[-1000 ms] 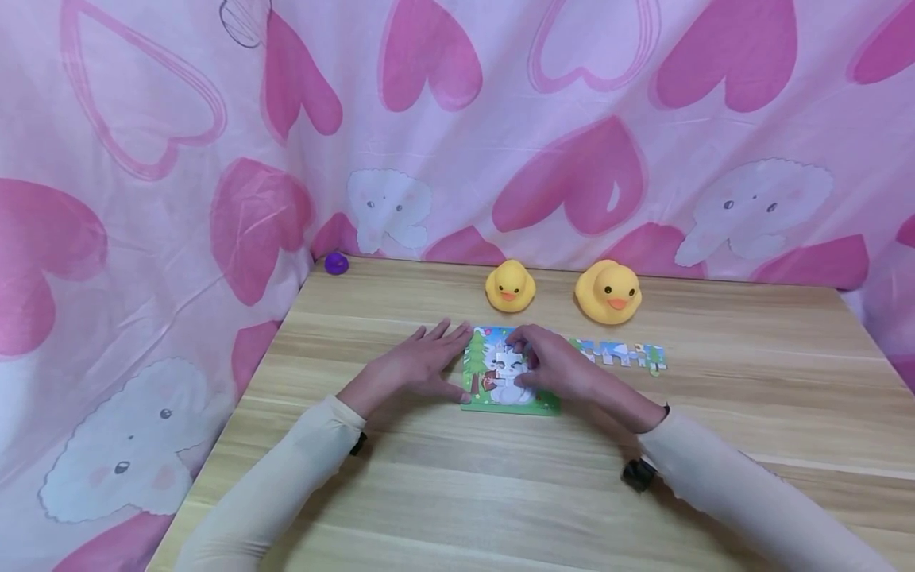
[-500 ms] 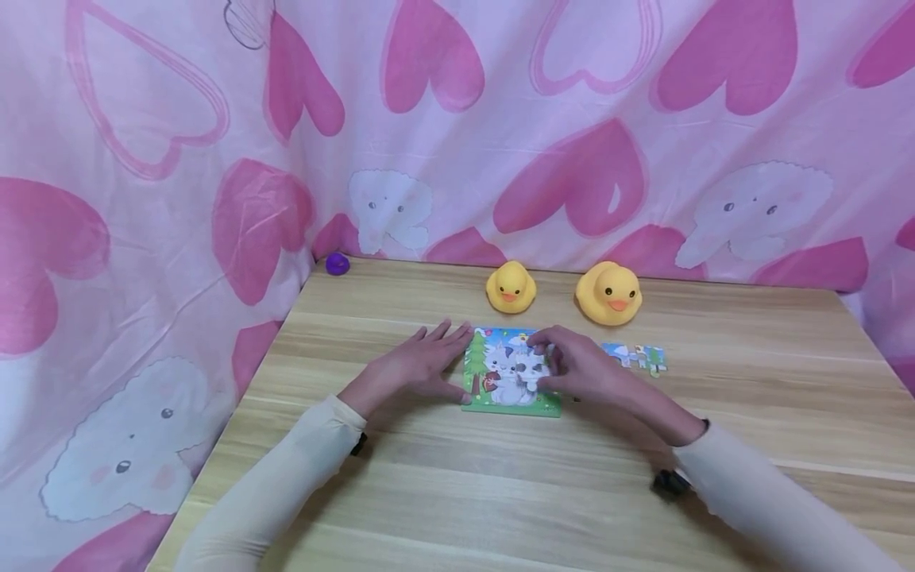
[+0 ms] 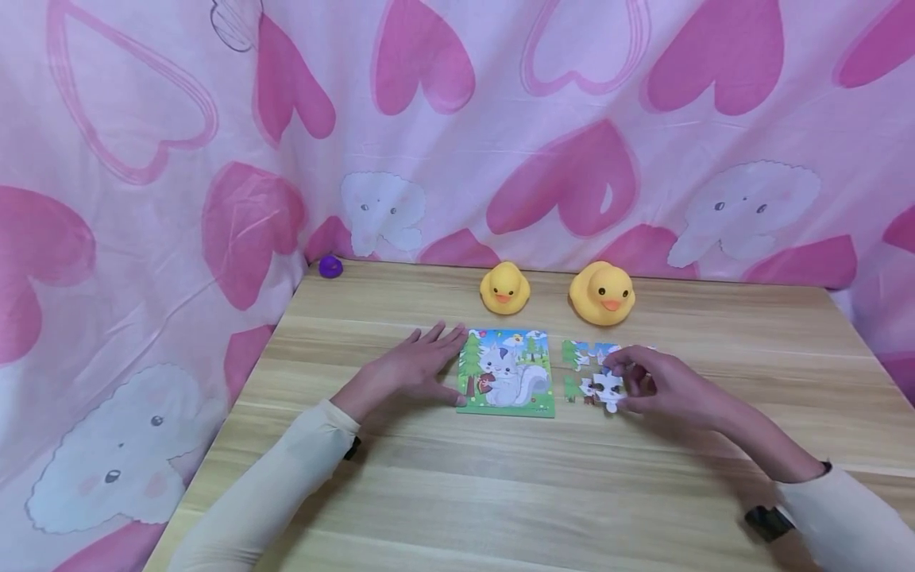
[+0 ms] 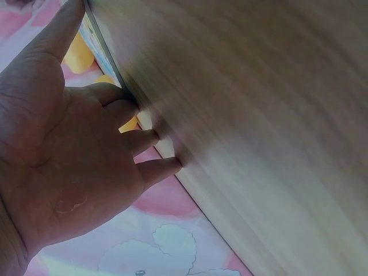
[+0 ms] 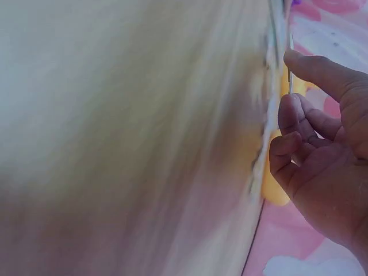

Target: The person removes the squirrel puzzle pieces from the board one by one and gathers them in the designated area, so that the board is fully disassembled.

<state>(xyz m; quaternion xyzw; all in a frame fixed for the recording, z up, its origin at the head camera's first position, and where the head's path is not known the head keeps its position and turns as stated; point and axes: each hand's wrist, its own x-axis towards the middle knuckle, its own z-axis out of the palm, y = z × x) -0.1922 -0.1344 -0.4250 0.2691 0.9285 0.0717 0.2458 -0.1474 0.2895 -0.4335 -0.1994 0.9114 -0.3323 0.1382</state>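
Along the far edge of the wood-grained table [image 3: 457, 492] sit a little purple toy [image 3: 330, 266] at the left corner, a smaller yellow duck [image 3: 504, 290] and a larger yellow duck [image 3: 600, 298], before a pink heart-print curtain [image 3: 429, 143]. Nearer lies the flat, square squirrel picture board [image 3: 503, 377]; just right of it, loose jigsaw pieces [image 3: 571, 353] are partly hidden by the right hand [image 3: 668, 389]. That hand, fingers bent, pinches a thin, knobbed white jigsaw piece [image 3: 608, 392]. The left hand [image 3: 418, 369] is spread beside the board's left edge, thumb at its near corner. Both forearms wear cream sleeves [image 3: 264, 485].
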